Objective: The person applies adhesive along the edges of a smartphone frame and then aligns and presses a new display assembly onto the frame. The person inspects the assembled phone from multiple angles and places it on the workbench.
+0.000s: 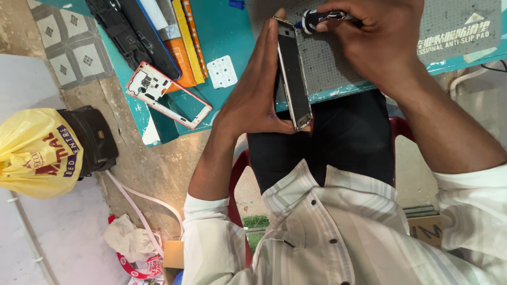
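Above the grey mat (338,68), the left hand (253,100) clamped the phone (293,74) on edge; the right hand (380,47) gripped a small screwdriver (322,17) at its top end. Steadying the phone would probably keep the tip seated.

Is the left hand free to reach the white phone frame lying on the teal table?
Probably not as things stand: the left hand is gripping the phone on edge. The white frame lies uncovered nearby.
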A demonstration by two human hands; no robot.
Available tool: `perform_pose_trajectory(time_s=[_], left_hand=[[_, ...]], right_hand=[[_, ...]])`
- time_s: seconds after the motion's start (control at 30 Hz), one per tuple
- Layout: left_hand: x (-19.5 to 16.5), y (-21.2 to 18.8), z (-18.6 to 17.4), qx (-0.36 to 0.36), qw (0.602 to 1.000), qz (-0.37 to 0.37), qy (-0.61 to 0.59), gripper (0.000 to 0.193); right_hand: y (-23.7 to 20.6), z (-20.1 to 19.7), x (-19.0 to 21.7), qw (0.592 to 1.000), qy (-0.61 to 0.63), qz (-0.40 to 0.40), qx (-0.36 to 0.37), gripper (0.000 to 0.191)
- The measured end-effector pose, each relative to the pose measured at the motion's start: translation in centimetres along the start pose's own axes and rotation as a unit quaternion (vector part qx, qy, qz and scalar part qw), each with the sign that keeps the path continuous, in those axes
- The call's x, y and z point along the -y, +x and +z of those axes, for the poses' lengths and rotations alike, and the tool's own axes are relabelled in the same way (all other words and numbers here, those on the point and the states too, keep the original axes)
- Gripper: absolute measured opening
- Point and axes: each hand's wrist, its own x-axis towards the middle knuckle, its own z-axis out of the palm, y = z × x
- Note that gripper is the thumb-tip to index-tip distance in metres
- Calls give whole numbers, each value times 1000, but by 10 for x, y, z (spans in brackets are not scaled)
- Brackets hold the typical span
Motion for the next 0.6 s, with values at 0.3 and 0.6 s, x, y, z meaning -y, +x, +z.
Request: perform_pose_trajectory(time_s=[0.3, 0.6], left_hand=[[-6, 4, -4, -7, 1000, 2, -17, 163], [-5, 3, -3, -8, 1000, 3, -12, 163]], right_hand=[[2, -5, 7, 1000, 24, 18, -5, 17], [4, -4, 8, 1000, 9, 30, 0, 16]])
